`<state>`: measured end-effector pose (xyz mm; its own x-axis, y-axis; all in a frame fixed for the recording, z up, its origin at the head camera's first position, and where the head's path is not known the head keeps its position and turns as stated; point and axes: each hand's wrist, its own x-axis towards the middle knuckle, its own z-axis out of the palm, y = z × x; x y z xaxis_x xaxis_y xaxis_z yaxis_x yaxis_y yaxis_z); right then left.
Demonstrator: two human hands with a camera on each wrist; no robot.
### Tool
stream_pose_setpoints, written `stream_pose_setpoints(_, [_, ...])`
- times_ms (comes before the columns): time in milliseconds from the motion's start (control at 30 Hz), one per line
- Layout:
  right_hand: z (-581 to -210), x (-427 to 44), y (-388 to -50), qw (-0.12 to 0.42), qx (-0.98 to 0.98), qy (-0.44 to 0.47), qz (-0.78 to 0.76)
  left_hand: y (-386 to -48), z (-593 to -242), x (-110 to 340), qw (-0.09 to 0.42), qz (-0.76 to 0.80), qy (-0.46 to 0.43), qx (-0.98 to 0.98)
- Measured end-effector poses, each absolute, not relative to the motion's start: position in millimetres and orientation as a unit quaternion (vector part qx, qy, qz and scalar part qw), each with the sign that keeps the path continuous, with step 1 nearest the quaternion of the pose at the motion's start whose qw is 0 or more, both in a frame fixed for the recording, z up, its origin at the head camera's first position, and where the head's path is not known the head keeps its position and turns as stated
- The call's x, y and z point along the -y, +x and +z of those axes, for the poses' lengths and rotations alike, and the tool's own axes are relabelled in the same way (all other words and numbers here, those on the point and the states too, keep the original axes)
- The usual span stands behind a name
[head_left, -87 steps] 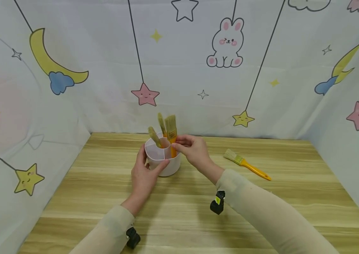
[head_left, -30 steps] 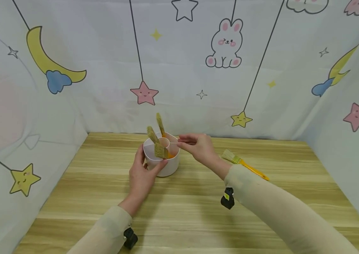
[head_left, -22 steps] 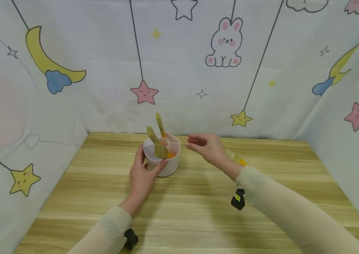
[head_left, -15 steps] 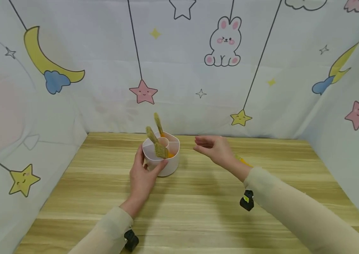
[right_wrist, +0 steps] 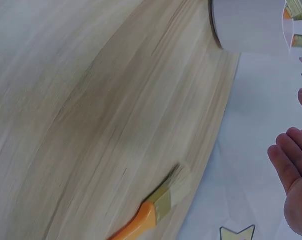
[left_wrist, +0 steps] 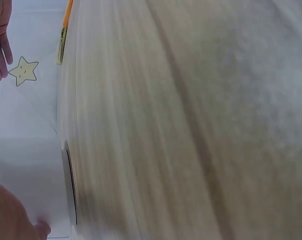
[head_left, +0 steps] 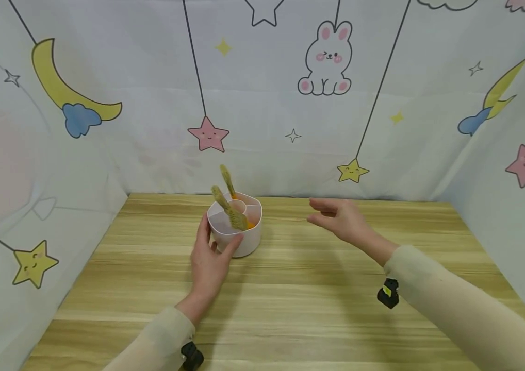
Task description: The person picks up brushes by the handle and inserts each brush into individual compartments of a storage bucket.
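My left hand grips the white divided desk organizer, thumb on its near wall and fingers round its left side. Three paintbrushes stand in it, bristles up: one at the back, one leaning left, and a wide one tilted low across the front compartment. Right of the organizer, my right hand hovers over the table, fingers extended, holding nothing. A loose paintbrush with an orange handle lies below that hand in the right wrist view; in the head view the right arm hides it.
The wood-grain table ends at a white cloth backdrop printed with stars, moons and a rabbit. Cloth also hangs along the left and right sides. Each sleeve carries a small black wrist camera.
My right hand has let go of the wide paintbrush, which tipped over toward the front left of the organizer. That hand has since moved right, over the loose paintbrush. The left hand keeps its grip.
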<state>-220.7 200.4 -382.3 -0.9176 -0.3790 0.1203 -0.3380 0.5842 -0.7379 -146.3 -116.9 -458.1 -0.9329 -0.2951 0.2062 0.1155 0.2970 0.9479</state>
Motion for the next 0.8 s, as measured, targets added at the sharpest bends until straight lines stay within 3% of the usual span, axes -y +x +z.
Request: stream_pose_setpoints(800, [-410, -260, -228, 0.004, -0.946, -0.211, -0.247, -137, -459, 125, 0.164, -0.573, 0.058, 0.801])
